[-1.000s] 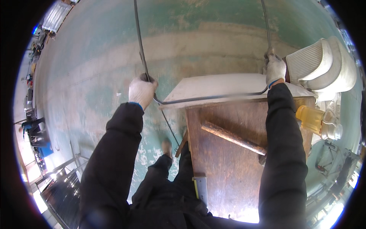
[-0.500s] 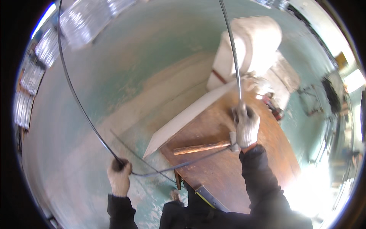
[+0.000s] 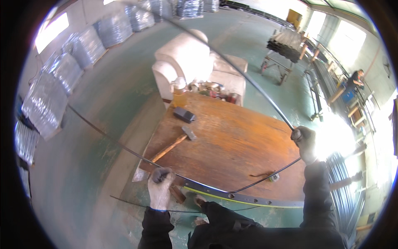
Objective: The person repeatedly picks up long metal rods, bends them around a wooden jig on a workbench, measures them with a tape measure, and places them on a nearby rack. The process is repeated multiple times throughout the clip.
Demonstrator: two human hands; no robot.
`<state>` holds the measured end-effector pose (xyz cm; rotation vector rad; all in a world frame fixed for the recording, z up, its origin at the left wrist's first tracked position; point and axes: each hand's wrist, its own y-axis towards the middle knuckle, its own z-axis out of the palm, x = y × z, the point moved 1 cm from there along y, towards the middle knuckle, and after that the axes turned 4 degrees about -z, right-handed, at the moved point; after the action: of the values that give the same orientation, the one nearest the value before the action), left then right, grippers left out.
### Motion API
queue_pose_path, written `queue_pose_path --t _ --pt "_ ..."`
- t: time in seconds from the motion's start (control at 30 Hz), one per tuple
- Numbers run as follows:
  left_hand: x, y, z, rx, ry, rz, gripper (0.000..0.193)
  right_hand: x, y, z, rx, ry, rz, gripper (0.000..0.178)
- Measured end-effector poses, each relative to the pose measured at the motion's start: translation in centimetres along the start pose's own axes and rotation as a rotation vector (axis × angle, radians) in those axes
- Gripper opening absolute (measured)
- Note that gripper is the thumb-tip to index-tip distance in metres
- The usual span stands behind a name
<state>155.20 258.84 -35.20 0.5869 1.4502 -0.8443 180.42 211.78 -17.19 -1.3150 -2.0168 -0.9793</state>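
My left hand (image 3: 161,187), in a pale work glove, is closed around a thin dark metal rod (image 3: 112,141) by the table's front left corner. From there the rod runs along the table's near edge to a sharp bend, then rises toward my right hand (image 3: 305,144). That gloved hand, raised over the table's right side, grips a shiny rod length (image 3: 253,83) slanting up and far left. Whether both lengths join is hidden behind the hand. Beneath the bend, a dark metal strip with holes (image 3: 253,199) lines the edge of the brown wooden table (image 3: 232,137).
On the table lie a wooden-handled hammer (image 3: 171,148), a dark block (image 3: 184,115), a bottle of yellow liquid (image 3: 179,97) and a small round object (image 3: 274,177). Beyond stands a pale armchair (image 3: 182,54). Wrapped stacks (image 3: 85,47) line the left wall; a person (image 3: 353,83) works far right.
The view has swung to the right, showing more of the table. My hands have brought the bent rod over to the table's near edge, with its bend above the strip. Both hands keep their grip.
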Motion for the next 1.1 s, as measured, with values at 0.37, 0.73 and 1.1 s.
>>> queue_pose_path --t 0.37,0.73,1.1 --pt "4.5 -11.1 10.1 0.005 0.327 -0.090 0.012 -10.1 -0.4 -23.3 0.241 -0.210 0.065 0.013" --pt "9.9 -18.3 29.8 0.070 0.209 -0.350 0.020 -42.7 6.3 -30.7 0.312 -0.535 0.027 0.014" --pt "7.0 -19.7 32.4 -0.042 0.399 -0.257 0.014 -35.8 -2.6 -5.8 1.014 -0.642 -0.129 0.048"
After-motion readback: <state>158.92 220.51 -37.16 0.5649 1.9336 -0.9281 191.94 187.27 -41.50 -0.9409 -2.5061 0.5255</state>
